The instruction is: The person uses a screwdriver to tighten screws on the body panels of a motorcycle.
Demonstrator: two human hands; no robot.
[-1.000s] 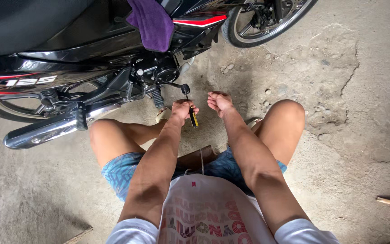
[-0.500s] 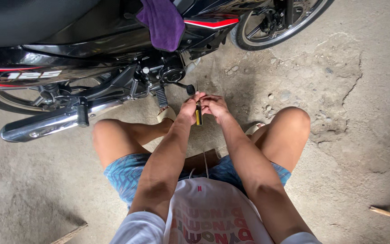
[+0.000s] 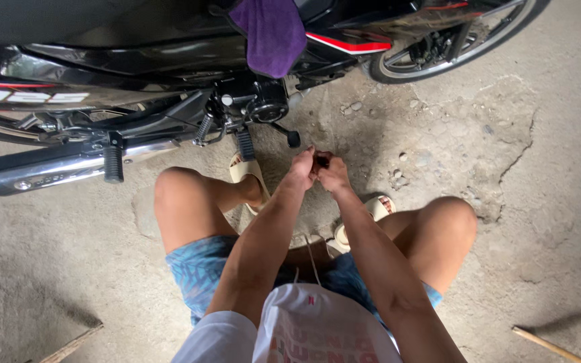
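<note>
Since half a second ago both hands have stayed pressed together below the engine, and the yellow-handled tool seen between them earlier is now almost hidden, with only a small dark tip showing.

Largest in view is the black motorcycle with red stripes (image 3: 169,60), stretching across the top; everything below is placed relative to it. A purple cloth (image 3: 272,33) hangs over its side. Its chrome exhaust pipe (image 3: 55,168) runs along the lower left edge of the motorcycle. A black gear lever (image 3: 285,132) juts out beneath the engine.

The person squats on the cracked concrete floor (image 3: 519,202) just below the motorcycle, in blue patterned shorts (image 3: 196,265) and beige sandals (image 3: 249,171).

Directly below the gear lever, the left hand (image 3: 302,169) is clenched around something, touching the right hand (image 3: 333,175), which is also curled closed. A small dark tool tip (image 3: 320,160) shows between them, near the lever but apart from it. Which hand actually grips it cannot be told.
</note>
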